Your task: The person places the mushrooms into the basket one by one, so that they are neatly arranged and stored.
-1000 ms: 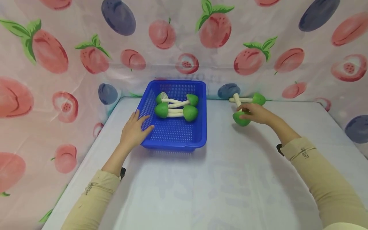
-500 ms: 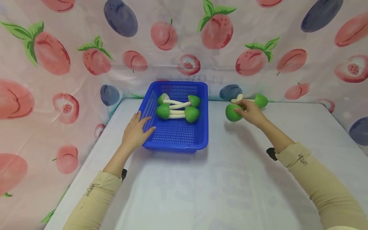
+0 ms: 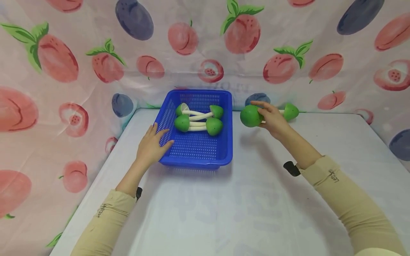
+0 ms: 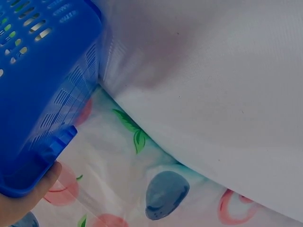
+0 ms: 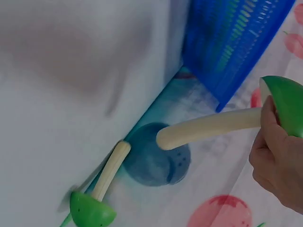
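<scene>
In the head view my right hand (image 3: 271, 120) pinches a mushroom by the stem just under its green cap (image 3: 251, 116). The right wrist view shows its pale stem (image 5: 208, 127) pointing away from the fingers, above the table. My left hand (image 3: 150, 146) rests on the left rim of the blue basket (image 3: 226, 156), thumb and index finger spread over its inside. In the left wrist view one finger (image 4: 49, 179) lies along the rim. Several green-capped mushrooms (image 3: 214, 126) lie in the basket's back half, stems crossing sideways.
Another mushroom (image 3: 290, 112) lies at the table's back edge, behind my right hand; its stem is partly hidden in the head view. A fruit-print cloth (image 3: 237, 67) hangs behind the white table (image 3: 230, 213) and along its left side.
My right hand has lifted the mushroom off the table and carried it left towards the basket, its cap turning to face the camera. The left hand has stayed at the basket rim.
</scene>
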`<move>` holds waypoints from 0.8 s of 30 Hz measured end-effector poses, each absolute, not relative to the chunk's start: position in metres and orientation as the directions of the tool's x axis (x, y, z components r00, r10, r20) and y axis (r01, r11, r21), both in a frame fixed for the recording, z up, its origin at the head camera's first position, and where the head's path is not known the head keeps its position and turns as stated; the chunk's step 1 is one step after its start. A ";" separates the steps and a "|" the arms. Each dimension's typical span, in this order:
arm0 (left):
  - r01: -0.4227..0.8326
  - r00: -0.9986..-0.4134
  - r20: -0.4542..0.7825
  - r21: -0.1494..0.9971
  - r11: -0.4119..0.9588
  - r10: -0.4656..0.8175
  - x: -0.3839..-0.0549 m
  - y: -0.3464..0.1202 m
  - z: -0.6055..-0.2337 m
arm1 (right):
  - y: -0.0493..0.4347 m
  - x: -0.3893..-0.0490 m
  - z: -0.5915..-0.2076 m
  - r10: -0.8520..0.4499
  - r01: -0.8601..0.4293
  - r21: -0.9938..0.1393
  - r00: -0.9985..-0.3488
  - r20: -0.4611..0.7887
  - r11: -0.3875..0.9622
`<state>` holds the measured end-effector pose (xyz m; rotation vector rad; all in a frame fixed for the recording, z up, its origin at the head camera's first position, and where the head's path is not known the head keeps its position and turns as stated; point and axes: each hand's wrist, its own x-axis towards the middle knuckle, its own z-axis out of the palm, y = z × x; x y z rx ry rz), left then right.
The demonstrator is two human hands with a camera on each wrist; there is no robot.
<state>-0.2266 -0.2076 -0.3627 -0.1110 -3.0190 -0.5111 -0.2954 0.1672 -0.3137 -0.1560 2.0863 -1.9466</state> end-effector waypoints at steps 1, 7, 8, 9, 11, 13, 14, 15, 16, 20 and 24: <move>0.084 -0.994 0.088 0.326 0.942 0.058 -0.227 -0.208 -0.363 | 0.166 -0.295 -0.312 -0.276 0.139 -0.990 -0.950 -0.143 0.035; 0.084 -0.994 0.091 0.337 0.938 0.056 -0.227 -0.207 -0.361 | 0.162 -0.293 -0.307 -0.311 0.169 -0.981 -0.941 -0.133 -0.094; 0.085 -0.994 0.094 0.337 0.938 0.056 -0.227 -0.207 -0.361 | 0.161 -0.293 -0.308 -0.310 0.149 -0.987 -0.943 -0.123 -0.063; 0.086 -0.994 0.095 0.338 0.937 0.057 -0.227 -0.207 -0.361 | 0.160 -0.293 -0.309 -0.308 0.121 -0.993 -0.945 -0.111 -0.013; 0.086 -0.994 0.097 0.338 0.937 0.056 -0.227 -0.207 -0.361 | 0.156 -0.291 -0.310 -0.303 0.055 -0.994 -0.949 -0.082 0.099; 0.083 -0.994 0.095 0.339 0.937 0.054 -0.227 -0.207 -0.360 | 0.153 -0.290 -0.311 -0.286 -0.012 -0.980 -0.957 -0.047 0.200; 0.082 -0.994 0.093 0.342 0.936 0.053 -0.227 -0.207 -0.360 | 0.152 -0.289 -0.311 -0.276 -0.043 -0.970 -0.961 -0.025 0.238; 0.081 -0.994 0.091 0.342 0.936 0.052 -0.227 -0.207 -0.360 | 0.150 -0.288 -0.311 -0.267 -0.068 -0.961 -0.964 -0.005 0.267; 0.079 -0.995 0.089 0.343 0.936 0.051 -0.227 -0.207 -0.360 | 0.148 -0.288 -0.311 -0.256 -0.090 -0.954 -0.967 0.014 0.287; 0.078 -0.995 0.090 0.340 0.937 0.050 -0.226 -0.206 -0.360 | 0.143 -0.285 -0.309 -0.241 -0.182 -0.914 -0.966 0.097 0.364; 0.077 -0.995 0.084 0.337 0.939 0.051 -0.225 -0.206 -0.360 | 0.139 -0.282 -0.306 -0.318 -0.351 -0.814 -0.923 0.217 0.463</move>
